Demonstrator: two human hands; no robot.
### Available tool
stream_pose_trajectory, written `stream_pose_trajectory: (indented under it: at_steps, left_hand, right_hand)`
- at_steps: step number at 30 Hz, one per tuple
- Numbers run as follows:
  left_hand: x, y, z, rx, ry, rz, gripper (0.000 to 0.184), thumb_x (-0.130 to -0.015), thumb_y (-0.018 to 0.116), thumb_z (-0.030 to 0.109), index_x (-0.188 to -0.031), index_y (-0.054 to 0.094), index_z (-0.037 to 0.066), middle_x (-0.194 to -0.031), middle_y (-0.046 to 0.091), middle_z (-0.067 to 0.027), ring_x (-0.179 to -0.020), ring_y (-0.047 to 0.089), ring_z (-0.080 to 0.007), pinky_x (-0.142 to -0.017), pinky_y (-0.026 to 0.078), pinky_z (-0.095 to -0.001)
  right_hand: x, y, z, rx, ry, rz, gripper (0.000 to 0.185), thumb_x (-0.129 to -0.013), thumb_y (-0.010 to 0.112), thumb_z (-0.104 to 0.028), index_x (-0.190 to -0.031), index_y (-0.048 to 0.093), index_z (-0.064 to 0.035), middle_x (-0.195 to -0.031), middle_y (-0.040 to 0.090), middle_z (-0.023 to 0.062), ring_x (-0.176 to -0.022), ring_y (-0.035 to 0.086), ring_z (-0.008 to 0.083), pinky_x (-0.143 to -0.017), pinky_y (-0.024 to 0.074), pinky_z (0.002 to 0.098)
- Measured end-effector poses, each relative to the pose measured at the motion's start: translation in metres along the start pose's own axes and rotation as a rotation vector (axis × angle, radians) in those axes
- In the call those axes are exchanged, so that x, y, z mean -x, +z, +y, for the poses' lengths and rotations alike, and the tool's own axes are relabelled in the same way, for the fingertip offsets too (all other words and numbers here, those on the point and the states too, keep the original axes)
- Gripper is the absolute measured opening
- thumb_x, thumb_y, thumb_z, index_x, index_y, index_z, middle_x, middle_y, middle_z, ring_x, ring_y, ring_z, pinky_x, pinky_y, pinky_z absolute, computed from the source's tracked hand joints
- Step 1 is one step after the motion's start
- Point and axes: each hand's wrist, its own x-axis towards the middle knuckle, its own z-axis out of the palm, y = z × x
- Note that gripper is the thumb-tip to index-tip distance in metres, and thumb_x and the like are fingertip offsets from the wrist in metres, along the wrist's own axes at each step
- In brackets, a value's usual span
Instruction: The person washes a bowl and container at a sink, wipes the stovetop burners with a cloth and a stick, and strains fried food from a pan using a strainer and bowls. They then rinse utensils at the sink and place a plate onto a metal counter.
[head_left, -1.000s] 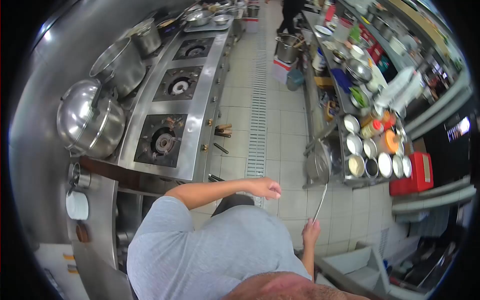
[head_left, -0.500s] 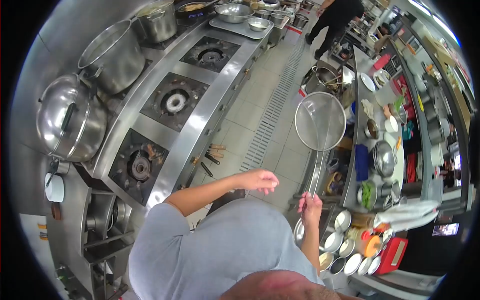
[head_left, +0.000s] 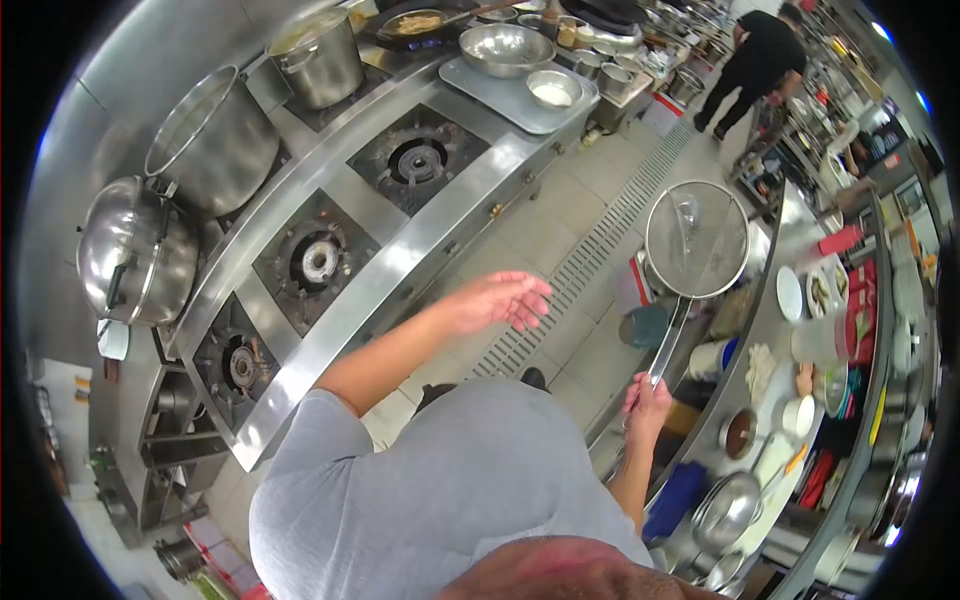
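Pale, smooth tiles [head_left: 613, 325] cover the floor of this kitchen, and a long grate [head_left: 597, 250] with many narrow slots runs through the aisle. On one side I see a stove [head_left: 405, 258] of shiny steel, with three dark square burner plates along its front edge, each carrying a round, rough burner [head_left: 418, 160]. Behind them, at the back edge of the stove, stand a domed pot [head_left: 137, 250], polished like a mirror, and a tall open pot [head_left: 215, 140] with straight, duller walls. At the far end of the stove rests a flat grey tray [head_left: 490, 90]: a wide metal bowl [head_left: 507, 48] sits by its back edge, a smaller bowl [head_left: 554, 90] near its right corner.

Before me, a person in a soft grey shirt [head_left: 440, 480] holds a strainer [head_left: 697, 240]. Its round rim and fine mesh are above the aisle, near the edge of the steel counter [head_left: 793, 225]. The right hand [head_left: 648, 400] is closed around the long thin handle. The left hand [head_left: 505, 300] is empty and open, with fingers a little bent, just beside the front edge of the stove. On the counter, a wrinkled blue cloth [head_left: 675, 500] lies at the aisle edge.
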Motion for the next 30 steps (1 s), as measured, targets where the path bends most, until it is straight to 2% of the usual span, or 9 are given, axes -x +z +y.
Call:
stream_pose_trajectory:
  at_steps: [5, 10, 14, 18, 21, 27, 28, 30]
  left_hand:
    - [-0.094, -0.028, 0.086, 0.041, 0.161, 0.093, 0.049, -0.104, 0.045, 0.039, -0.133, 0.052, 0.0, -0.111, 0.067, -0.0118, -0.097, 0.067, -0.0207, -0.083, 0.054, -0.0341]
    - [-0.173, -0.098, 0.154, 0.112, 0.275, 0.187, 0.052, -0.104, 0.045, 0.043, -0.133, 0.053, 0.0, -0.115, 0.067, -0.0132, -0.099, 0.067, -0.0232, -0.086, 0.054, -0.0363]
    - [-0.244, -0.175, 0.211, 0.174, 0.374, 0.206, 0.051, -0.103, 0.046, 0.043, -0.13, 0.054, 0.0, -0.119, 0.066, -0.0161, -0.105, 0.066, -0.027, -0.089, 0.053, -0.0381]
    - [-0.326, -0.234, 0.282, 0.28, 0.433, 0.28, 0.047, -0.101, 0.051, 0.043, -0.121, 0.057, 0.0, -0.116, 0.066, -0.0195, -0.108, 0.066, -0.0311, -0.091, 0.053, -0.0425]
    - [-0.384, -0.278, 0.33, 0.423, 0.496, 0.303, 0.049, -0.099, 0.056, 0.04, -0.121, 0.054, -0.003, -0.113, 0.065, -0.0225, -0.106, 0.066, -0.0334, -0.093, 0.053, -0.0449]
    - [-0.463, -0.347, 0.404, 0.627, 0.599, 0.51, 0.069, -0.096, 0.063, 0.036, -0.132, 0.031, -0.014, -0.128, 0.048, -0.0353, -0.118, 0.055, -0.0458, -0.103, 0.047, -0.0537]
    - [-0.471, -0.364, 0.412, 0.639, 0.641, 0.503, 0.078, -0.096, 0.063, 0.035, -0.136, 0.022, -0.017, -0.134, 0.039, -0.0391, -0.123, 0.049, -0.0498, -0.107, 0.044, -0.0554]
    - [-0.483, -0.388, 0.433, 0.678, 0.675, 0.584, 0.082, -0.095, 0.064, 0.036, -0.138, 0.019, -0.018, -0.134, 0.038, -0.0396, -0.124, 0.048, -0.0502, -0.108, 0.043, -0.0558]
  right_hand:
    - [-0.161, 0.014, -0.059, 0.061, -0.052, -0.159, 0.022, -0.102, 0.052, -0.024, -0.092, 0.057, -0.0045, -0.059, 0.051, 0.0009, -0.046, 0.044, 0.0088, -0.041, 0.0349, 0.0238]
    - [-0.294, 0.08, -0.12, 0.058, -0.137, -0.288, 0.021, -0.102, 0.051, -0.022, -0.094, 0.058, -0.0035, -0.06, 0.051, 0.0007, -0.047, 0.044, 0.008, -0.041, 0.0346, 0.0233]
    - [-0.371, 0.15, -0.159, 0.039, -0.179, -0.338, 0.02, -0.102, 0.05, -0.02, -0.094, 0.058, -0.0029, -0.059, 0.051, 0.0014, -0.045, 0.043, 0.0088, -0.041, 0.0337, 0.024]
    - [-0.43, 0.192, -0.194, 0.042, -0.162, -0.377, 0.019, -0.101, 0.051, -0.019, -0.094, 0.057, -0.003, -0.058, 0.05, 0.0019, -0.044, 0.043, 0.0089, -0.04, 0.0333, 0.024]
    - [-0.47, 0.214, -0.214, 0.08, -0.128, -0.37, 0.019, -0.101, 0.052, -0.02, -0.094, 0.057, -0.0034, -0.059, 0.05, 0.0015, -0.045, 0.043, 0.0081, -0.04, 0.0341, 0.023]
    - [-0.557, 0.253, -0.229, 0.082, -0.148, -0.451, 0.021, -0.102, 0.052, -0.022, -0.095, 0.057, -0.0025, -0.06, 0.049, 0.0011, -0.046, 0.042, 0.0075, -0.041, 0.0348, 0.0224]
    - [-0.571, 0.26, -0.234, 0.087, -0.139, -0.473, 0.021, -0.102, 0.052, -0.022, -0.095, 0.057, -0.0025, -0.06, 0.048, 0.0013, -0.047, 0.042, 0.0076, -0.042, 0.0347, 0.0222]
    - [-0.605, 0.276, -0.24, 0.087, -0.111, -0.504, 0.021, -0.102, 0.052, -0.021, -0.095, 0.056, -0.0026, -0.06, 0.048, 0.0012, -0.047, 0.042, 0.0075, -0.042, 0.0344, 0.0221]
